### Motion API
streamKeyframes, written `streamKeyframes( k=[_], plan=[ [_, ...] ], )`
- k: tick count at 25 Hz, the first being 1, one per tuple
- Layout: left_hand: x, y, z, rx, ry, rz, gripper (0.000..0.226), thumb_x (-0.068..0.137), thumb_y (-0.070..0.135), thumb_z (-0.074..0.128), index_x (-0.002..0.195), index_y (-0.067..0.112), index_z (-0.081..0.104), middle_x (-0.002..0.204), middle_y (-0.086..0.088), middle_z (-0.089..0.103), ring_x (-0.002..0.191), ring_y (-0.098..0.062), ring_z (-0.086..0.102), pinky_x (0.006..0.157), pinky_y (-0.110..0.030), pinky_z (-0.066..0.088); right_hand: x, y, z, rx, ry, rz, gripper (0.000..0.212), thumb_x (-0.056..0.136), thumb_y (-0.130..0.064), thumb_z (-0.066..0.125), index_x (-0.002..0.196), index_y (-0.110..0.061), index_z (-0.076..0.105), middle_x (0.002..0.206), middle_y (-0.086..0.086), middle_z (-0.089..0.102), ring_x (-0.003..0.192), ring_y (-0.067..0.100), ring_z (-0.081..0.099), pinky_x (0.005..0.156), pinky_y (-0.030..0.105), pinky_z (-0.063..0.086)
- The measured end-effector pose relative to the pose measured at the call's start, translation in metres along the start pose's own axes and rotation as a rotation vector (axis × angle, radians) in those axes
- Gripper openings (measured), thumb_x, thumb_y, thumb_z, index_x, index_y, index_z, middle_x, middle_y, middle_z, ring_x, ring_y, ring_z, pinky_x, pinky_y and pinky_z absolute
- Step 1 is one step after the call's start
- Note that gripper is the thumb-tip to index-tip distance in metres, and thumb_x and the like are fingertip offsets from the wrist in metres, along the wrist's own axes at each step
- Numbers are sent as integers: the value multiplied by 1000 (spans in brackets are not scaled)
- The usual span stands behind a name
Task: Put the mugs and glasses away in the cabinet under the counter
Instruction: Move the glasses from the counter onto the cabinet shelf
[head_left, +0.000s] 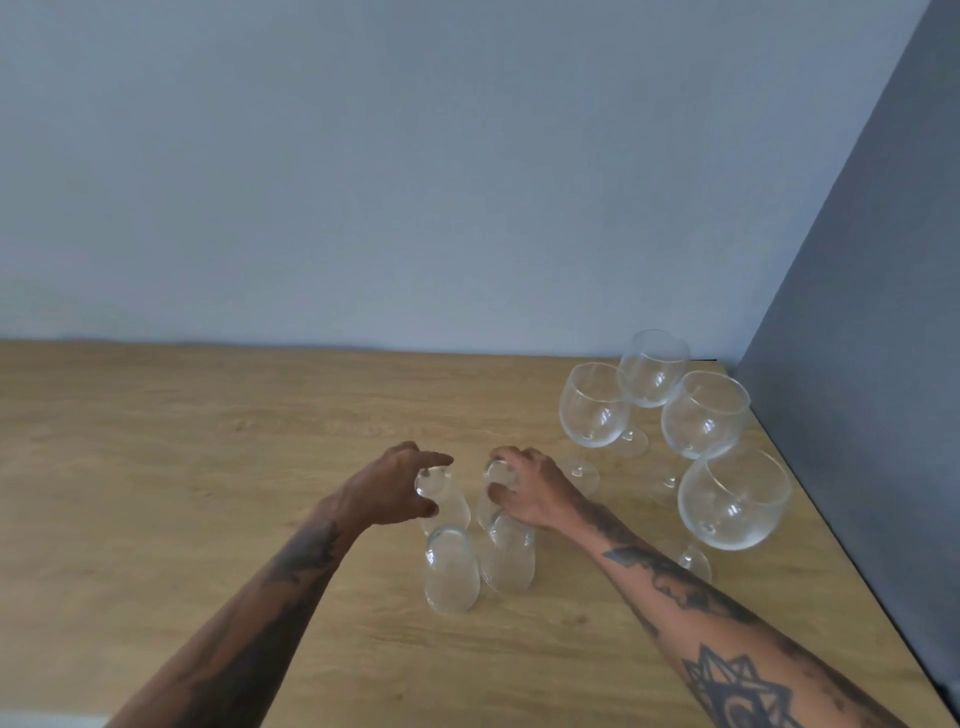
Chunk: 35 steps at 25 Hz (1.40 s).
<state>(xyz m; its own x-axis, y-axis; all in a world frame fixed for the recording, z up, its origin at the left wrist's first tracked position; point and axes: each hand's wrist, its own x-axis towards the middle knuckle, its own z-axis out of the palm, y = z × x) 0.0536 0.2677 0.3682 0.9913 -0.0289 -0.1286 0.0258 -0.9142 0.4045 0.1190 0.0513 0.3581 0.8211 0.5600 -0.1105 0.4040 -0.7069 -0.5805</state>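
Several clear tumblers stand upside down in a tight group on the wooden counter (208, 467). My left hand (392, 488) is closed around the top of the back left tumbler (447, 501). My right hand (530, 488) grips the top of the back right tumbler (500, 475). Two more tumblers, the front left tumbler (451, 569) and the front right tumbler (509, 553), stand just in front, untouched. Both held tumblers appear to rest on the counter.
Several large stemmed wine glasses stand upright at the right, the nearest wine glass (733, 499) close to my right forearm, others behind it (595, 405). A grey side panel (857, 364) borders the counter's right edge. A pale wall (415, 182) runs behind.
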Motion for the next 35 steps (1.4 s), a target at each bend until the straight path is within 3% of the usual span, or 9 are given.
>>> streamKeyframes(
  k=[6, 8, 11, 15, 18, 20, 25, 29, 35],
  plan=[
    [3, 12, -7, 71, -114, -4, 72, 82, 10, 65, 147, 31, 45, 121, 1, 54, 93, -8, 48, 86, -17, 37, -21, -14, -11, 18, -17, 17, 56, 96, -32, 56, 147, -20, 37, 139, 23, 47, 127, 34, 50, 104, 37, 44],
    [4, 24, -21, 14, -21, -33, 67, 81, 11, 67, 144, 28, 51, 121, -1, 56, 91, -13, 56, 84, -19, 43, -34, -21, -30, 28, 36, -35, 58, 95, -33, 58, 147, -18, 37, 139, 21, 48, 128, 34, 49, 106, 37, 44],
    [22, 64, -46, -105, 224, 25, 58, 81, 15, 75, 137, 20, 58, 120, -6, 62, 90, -17, 61, 81, -22, 44, -59, -31, -84, -15, 256, -170, 45, 92, -32, 60, 133, -14, 55, 131, 12, 59, 118, 25, 58, 102, 37, 48],
    [66, 145, -59, -281, 256, 132, 84, 75, 41, 83, 147, 27, 41, 133, 1, 54, 113, -15, 55, 89, -28, 46, -111, -4, -172, -104, 559, -73, 40, 85, -43, 64, 119, -22, 60, 116, -2, 63, 105, 17, 62, 88, 37, 54],
    [94, 184, -43, -212, 152, 101, 108, 71, 54, 83, 156, 23, 23, 153, -4, 37, 140, -23, 39, 111, -39, 37, -141, 39, -195, -292, 375, 318, 74, 72, -59, 65, 133, -24, 44, 130, 4, 52, 119, 27, 52, 88, 36, 47],
    [103, 192, -25, -164, 108, 75, 111, 73, 54, 81, 157, 17, 19, 159, -8, 31, 146, -25, 31, 116, -39, 31, -150, 61, -185, -253, 234, 412, 84, 67, -60, 68, 136, -24, 38, 132, 6, 46, 119, 28, 51, 87, 36, 47],
    [83, 186, -7, -233, 214, 52, 96, 71, 41, 87, 149, 11, 41, 142, -6, 50, 125, -22, 54, 103, -31, 44, -145, 89, -163, -48, 253, 306, 74, 74, -52, 72, 132, -16, 45, 134, 7, 49, 122, 24, 49, 93, 32, 43],
    [28, 182, 1, -251, 170, 89, 97, 57, 55, 85, 142, 23, 50, 124, 14, 53, 104, -9, 62, 70, -8, 42, -147, 91, -165, -26, 208, 275, 78, 70, -53, 72, 135, -20, 44, 138, 1, 50, 125, 19, 49, 92, 30, 44],
    [-30, 187, 21, -262, 184, 128, 94, 53, 65, 77, 137, 33, 50, 121, 24, 50, 105, 1, 58, 77, -17, 50, -155, 83, -158, -38, 113, 173, 82, 69, -56, 73, 138, -24, 42, 142, -5, 47, 127, 15, 47, 91, 25, 40]
  ],
)
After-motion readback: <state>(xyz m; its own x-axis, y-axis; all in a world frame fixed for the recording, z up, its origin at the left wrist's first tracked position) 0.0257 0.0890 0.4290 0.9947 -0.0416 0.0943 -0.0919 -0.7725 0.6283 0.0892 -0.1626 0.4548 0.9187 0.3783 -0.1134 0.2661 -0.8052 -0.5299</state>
